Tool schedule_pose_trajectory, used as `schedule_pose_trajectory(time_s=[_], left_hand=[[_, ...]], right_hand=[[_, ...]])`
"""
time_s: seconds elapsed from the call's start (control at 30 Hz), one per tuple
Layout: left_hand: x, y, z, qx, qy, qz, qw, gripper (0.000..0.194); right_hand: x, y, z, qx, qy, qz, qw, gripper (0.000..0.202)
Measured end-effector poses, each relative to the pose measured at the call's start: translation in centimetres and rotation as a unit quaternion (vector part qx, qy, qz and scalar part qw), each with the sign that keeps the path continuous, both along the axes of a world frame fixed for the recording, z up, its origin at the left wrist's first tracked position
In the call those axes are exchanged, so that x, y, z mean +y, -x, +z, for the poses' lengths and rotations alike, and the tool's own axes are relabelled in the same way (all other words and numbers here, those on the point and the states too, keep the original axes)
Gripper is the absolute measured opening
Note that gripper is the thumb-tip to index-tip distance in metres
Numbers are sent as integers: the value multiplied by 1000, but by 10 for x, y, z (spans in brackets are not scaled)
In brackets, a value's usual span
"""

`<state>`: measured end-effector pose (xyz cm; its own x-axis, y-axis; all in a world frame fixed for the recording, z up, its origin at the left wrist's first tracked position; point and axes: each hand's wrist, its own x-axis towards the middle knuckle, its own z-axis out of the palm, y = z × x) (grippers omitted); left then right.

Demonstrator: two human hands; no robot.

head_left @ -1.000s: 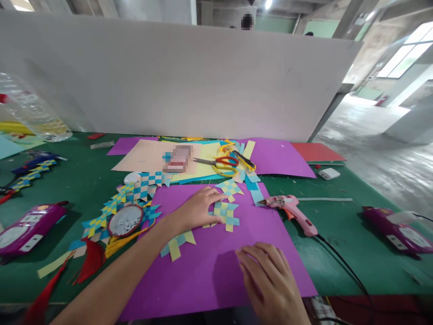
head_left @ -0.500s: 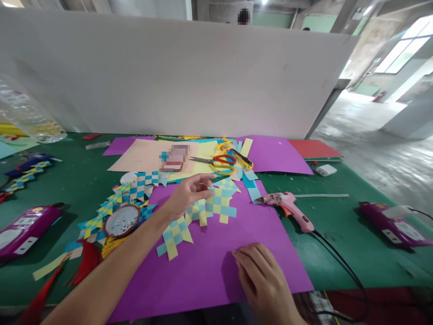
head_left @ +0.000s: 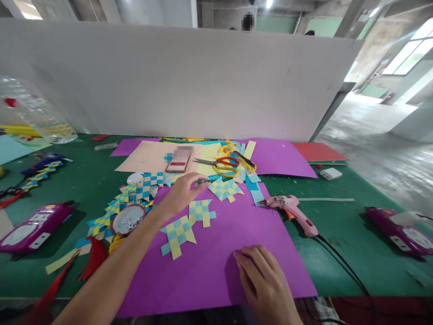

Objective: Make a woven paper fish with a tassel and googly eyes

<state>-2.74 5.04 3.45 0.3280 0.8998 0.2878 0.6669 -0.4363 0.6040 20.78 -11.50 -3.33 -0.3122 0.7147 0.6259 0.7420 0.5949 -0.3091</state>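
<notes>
My left hand (head_left: 186,190) hovers over the back part of a purple sheet (head_left: 206,271), its thumb and fingers apart and nothing between them. Just right of the fingertips lies a woven blue-and-yellow paper piece (head_left: 226,188). Two more such pieces, a middle woven piece (head_left: 200,211) and a front woven piece (head_left: 177,234), lie on the sheet below and right of my left forearm. My right hand (head_left: 265,280) rests at the sheet's front right, fingers curled together, with no object showing in them. A pink glue gun (head_left: 294,212) lies at the sheet's right edge.
Scissors (head_left: 221,164), a phone (head_left: 178,160) and a cutter (head_left: 245,160) lie on papers behind. Left are a round lidded container (head_left: 128,220), woven strips (head_left: 149,185) and red tassels (head_left: 96,257). Purple power strips (head_left: 37,228) flank the work; a white panel (head_left: 189,81) stands behind.
My left hand has let go of a woven paper piece, which now lies farther back, and has drawn slightly left of it. My right hand stays in place. The view has shifted slightly.
</notes>
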Motion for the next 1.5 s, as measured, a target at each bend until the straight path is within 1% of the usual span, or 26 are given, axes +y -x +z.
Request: schedule_pose_trajectory(time_s=[0.03,0.07,0.13,0.2,0.27,0.33,0.43,0.53,0.67,0.77,0.9,0.97,1.07,1.1,1.13,1.23,1.3,1.33,1.4,1.5], left_hand=[[-2,2,5,54,4,-26,998,45],[-5,5,9,109,4,-38,993,52],[-14,7,13,209,6,-26,977,68],[-24,7,12,284,21,-6,959,78],[-34,5,7,317,46,-3,947,83],[-40,4,1,306,59,-15,950,79],[-42,7,-5,247,84,-43,965,71],[-39,11,-8,184,117,-72,973,70],[-33,8,-8,133,118,-98,979,63],[-28,-4,-8,128,91,-130,979,52],[-21,-20,-6,162,2,-175,971,35],[-19,-23,-7,169,-12,-200,965,38],[-17,-23,-13,164,-8,-222,961,53],[-16,-22,-16,160,-11,-223,961,53],[-15,-21,-19,156,-17,-223,962,52],[-13,-19,-25,150,-32,-224,962,44],[-12,-19,-26,151,-39,-230,961,40],[-13,-20,-27,151,-43,-230,960,39],[-14,-20,-27,150,-50,-225,961,37],[-18,-21,-29,145,-53,-215,964,35]], right_hand=[[0,0,0,3,-3,1,1000,24],[1,0,0,7,-8,3,1000,25],[2,-1,-2,9,-18,6,1000,24],[2,-2,-6,1,-23,9,1000,24],[2,-3,-10,-9,-23,11,1000,25],[2,-4,-13,-13,-22,13,1000,25],[2,-6,-15,-13,-22,16,1000,26],[3,-6,-15,-17,-25,20,999,26],[3,-8,-17,-18,-22,23,999,27],[4,-8,-20,-21,-33,27,999,28],[6,-5,-21,-9,-55,23,998,29],[6,-5,-19,6,-64,20,998,28],[8,-17,-10,17,-90,26,995,27],[10,-25,-5,16,-99,17,995,27],[12,-36,-1,9,-103,-6,995,26],[24,-75,10,-3,-87,-161,983,19],[34,-99,12,-54,-61,-250,965,32],[40,-108,11,-83,-45,-272,958,41],[50,-120,8,-130,-18,-279,951,53],[61,-126,-1,-172,11,-267,948,53]])
